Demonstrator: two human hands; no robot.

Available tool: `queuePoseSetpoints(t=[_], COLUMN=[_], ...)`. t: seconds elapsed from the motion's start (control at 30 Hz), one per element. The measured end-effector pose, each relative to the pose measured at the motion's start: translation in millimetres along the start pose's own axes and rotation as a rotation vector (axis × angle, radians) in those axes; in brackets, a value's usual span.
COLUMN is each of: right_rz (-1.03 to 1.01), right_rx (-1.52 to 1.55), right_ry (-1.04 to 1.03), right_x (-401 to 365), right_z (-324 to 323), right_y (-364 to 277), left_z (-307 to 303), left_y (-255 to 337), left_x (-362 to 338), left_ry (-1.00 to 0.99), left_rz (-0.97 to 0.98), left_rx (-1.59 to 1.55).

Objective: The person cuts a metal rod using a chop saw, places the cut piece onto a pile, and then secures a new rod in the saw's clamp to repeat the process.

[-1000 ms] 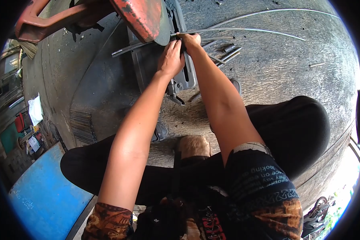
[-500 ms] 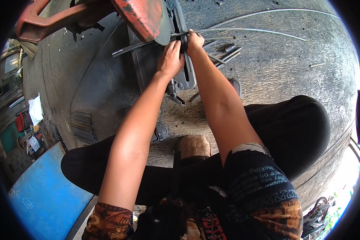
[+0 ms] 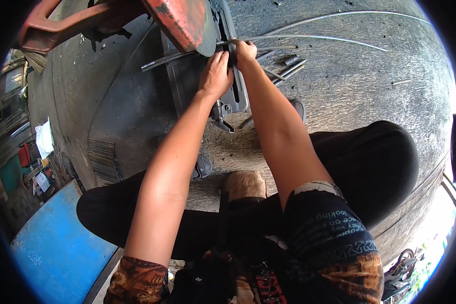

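Observation:
A chop saw stands on the floor in front of me, its worn red guard (image 3: 173, 21) and grey cutting disc (image 3: 207, 35) over a grey metal base (image 3: 182, 83). A thin metal rod (image 3: 162, 62) crosses the base under the disc and runs out to the right. My right hand (image 3: 245, 51) is closed round the rod just right of the base's slotted rail (image 3: 239, 93). Close beside the disc, my left hand (image 3: 217, 76) lies over the clamp area with bent fingers. Its fingertips are near the rod; what they grip is hidden.
Long thin rods (image 3: 334, 38) stretch across the floor on the right, with short cut pieces (image 3: 289, 73) near the saw. A bundle of dark rods (image 3: 104, 159) lies left. A blue panel (image 3: 61, 243) is at lower left, a broom head (image 3: 35, 62) at upper left.
My right hand has shifted slightly left, and the rod's left end has moved a little left too. My left hand and the saw look the same.

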State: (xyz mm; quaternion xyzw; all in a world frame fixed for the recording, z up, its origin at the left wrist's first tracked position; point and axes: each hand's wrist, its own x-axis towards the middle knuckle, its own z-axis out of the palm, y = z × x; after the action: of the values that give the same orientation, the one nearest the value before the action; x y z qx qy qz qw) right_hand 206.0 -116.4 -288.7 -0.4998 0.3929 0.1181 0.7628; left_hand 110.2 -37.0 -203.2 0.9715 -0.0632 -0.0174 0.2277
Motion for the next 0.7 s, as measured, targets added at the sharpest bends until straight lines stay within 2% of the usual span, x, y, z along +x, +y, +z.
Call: queuePoseSetpoints(t=[0.23,0.4,0.53,0.6,0.7], right_rz=[0.035,0.063,0.074,-0.008,0.000], right_rx=[0.100,-0.009,0.065,-0.076,-0.137], right_ry=[0.006,-0.059,-0.104,-0.088,-0.108], right_x=[18.8,9.5,0.8,-7.4,-13.5], right_z=[-0.6,-6.4,-8.2,-6.1,-4.0], right_y=[12.4,2.3,-3.5,-9.0,-14.4], left_z=[0.2,0.9,0.5,0.0,-0.9], left_y=[0.1,0.5,1.1,0.6,-1.0], left_x=[0.9,2.5,3.5,3.1,1.8], left_ry=[0.011,0.006,0.009,0.009,0.007], left_rz=[0.019,0.022,0.025,0.029,0.025], left_rx=[0.004,0.004,-0.002,-0.006,-0.011])
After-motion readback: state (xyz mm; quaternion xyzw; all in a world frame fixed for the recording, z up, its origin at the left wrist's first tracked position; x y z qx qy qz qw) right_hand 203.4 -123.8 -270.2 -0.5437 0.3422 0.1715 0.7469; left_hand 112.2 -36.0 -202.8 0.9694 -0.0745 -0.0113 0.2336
